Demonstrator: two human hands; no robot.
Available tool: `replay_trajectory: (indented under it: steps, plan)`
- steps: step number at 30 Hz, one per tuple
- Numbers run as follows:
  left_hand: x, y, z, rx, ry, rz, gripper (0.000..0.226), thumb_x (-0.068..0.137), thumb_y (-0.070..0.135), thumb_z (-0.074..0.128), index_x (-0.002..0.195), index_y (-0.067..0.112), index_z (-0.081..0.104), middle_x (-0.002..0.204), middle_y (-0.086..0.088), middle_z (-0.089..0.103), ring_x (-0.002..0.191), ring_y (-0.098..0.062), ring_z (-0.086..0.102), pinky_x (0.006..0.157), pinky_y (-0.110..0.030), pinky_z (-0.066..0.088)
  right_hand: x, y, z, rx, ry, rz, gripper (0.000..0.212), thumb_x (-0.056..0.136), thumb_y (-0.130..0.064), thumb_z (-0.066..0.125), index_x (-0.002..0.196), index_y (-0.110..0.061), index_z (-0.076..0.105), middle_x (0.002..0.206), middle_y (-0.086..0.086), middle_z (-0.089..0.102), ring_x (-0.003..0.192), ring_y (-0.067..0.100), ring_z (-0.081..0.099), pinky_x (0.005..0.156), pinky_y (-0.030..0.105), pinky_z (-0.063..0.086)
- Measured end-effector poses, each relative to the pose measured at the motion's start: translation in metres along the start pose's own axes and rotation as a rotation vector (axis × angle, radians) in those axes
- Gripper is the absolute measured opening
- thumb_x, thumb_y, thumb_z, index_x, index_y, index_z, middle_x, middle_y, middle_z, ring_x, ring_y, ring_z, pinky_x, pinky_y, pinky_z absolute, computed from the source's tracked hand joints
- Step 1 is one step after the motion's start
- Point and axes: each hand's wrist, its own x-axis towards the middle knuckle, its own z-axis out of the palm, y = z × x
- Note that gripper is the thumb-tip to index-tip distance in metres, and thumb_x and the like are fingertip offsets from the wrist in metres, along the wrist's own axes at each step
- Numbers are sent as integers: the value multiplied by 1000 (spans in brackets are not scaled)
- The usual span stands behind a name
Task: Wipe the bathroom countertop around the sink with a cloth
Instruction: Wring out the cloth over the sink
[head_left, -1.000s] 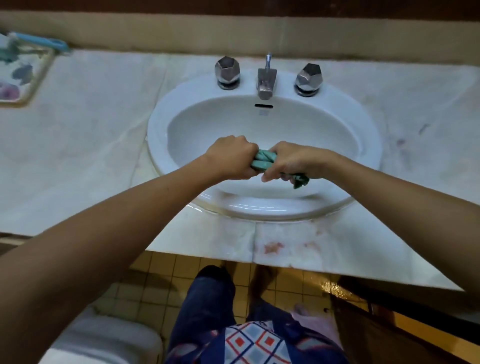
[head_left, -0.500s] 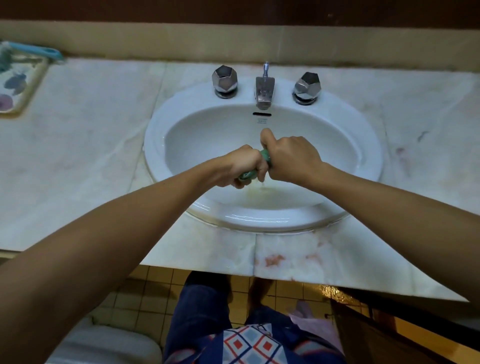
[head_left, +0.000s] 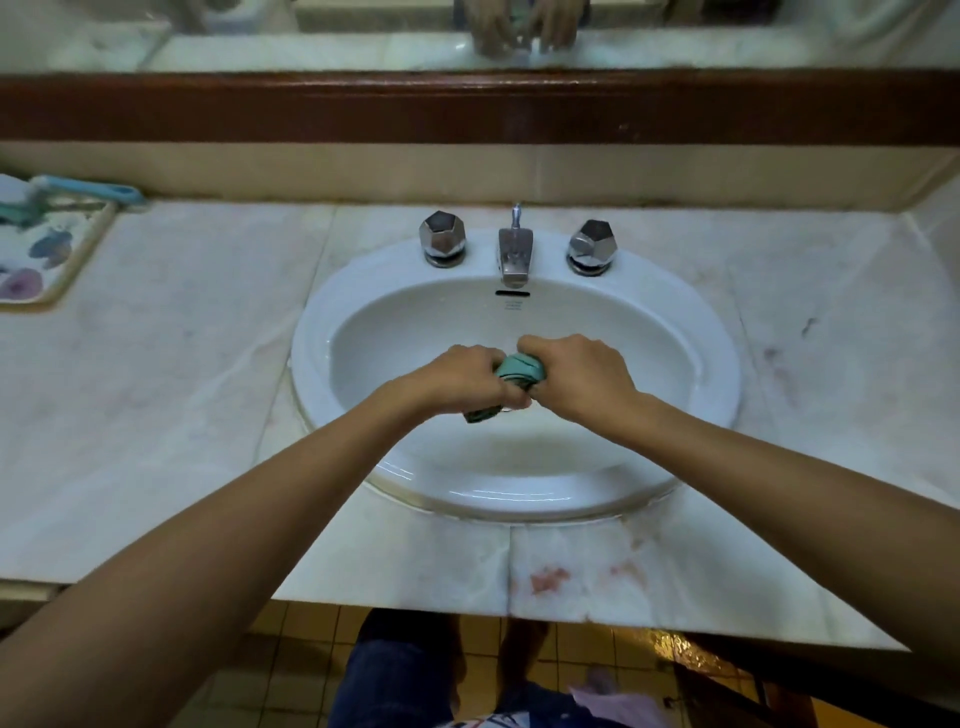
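Head view, near to far.

Floor at 6 o'clock: yellow tiles (head_left: 311, 644), the person's dark trousers (head_left: 400, 675) below the table edge.

Table (head_left: 156, 415): pale marble, reddish stains (head_left: 545, 579) on the front strip at 6 o'clock of the sink.

Both forearms reach in from the lower corners and meet over the sink (head_left: 717, 374) basin, roughly at its centre.

Left hand (head_left: 462, 382): knuckles up, fingers curled closed around one end of the cloth (head_left: 519, 369); a green tail of it shows under the fist at about 6 o'clock of that hand.

Right hand (head_left: 576, 379): back of hand up, thumb toward 12 o'clock, fingers closed tight on the other end. The two fists nearly touch; the cloth is bunched into a twisted roll between them, held above the basin, off the table.

Overflow slot (head_left: 512, 293) at 12 o'clock of the hands; small print beneath it, too blurred to read.

Spout (head_left: 514, 257) at 12 o'clock on the rim, a faceted chrome knob at 11 (head_left: 442, 236) and another at 1 (head_left: 592, 244).

Patterned tray (head_left: 47, 260) at far 9–10 o'clock, with a blue-handled item (head_left: 93, 189) on its far edge.

Mirror (head_left: 363, 41) at top, reflecting both hands.
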Motion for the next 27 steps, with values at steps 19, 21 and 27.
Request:
replay_trajectory:
  steps: [19, 21, 27]
  plan:
    - [14, 13, 9, 693, 445, 330, 12, 80, 29, 57, 82, 18, 62, 67, -2, 54, 58, -26, 44, 54, -28, 28, 19, 29, -36, 647, -810, 165, 20, 81, -12, 68, 68, -14, 53, 53, 6, 40, 42, 18, 32, 43, 23, 24]
    - [17, 20, 6, 560, 246, 213, 8, 77, 24, 58, 74, 17, 61, 64, -1, 47, 60, -25, 47, 52, -27, 30, 20, 26, -27, 457, -647, 100, 16, 76, -14, 68, 68, -12, 54, 57, 6, 49, 45, 19, 40, 44, 24, 30]
    - [34, 21, 11, -187, -185, -52, 30, 61, 2, 67, 46, 10, 42, 48, -8, 37, 44, -21, 29, 46, -24, 23, 19, 29, -3, -47, -164, -75, 19, 74, -24, 64, 87, -16, 53, 67, -1, 45, 64, 26, 53, 48, 28, 33]
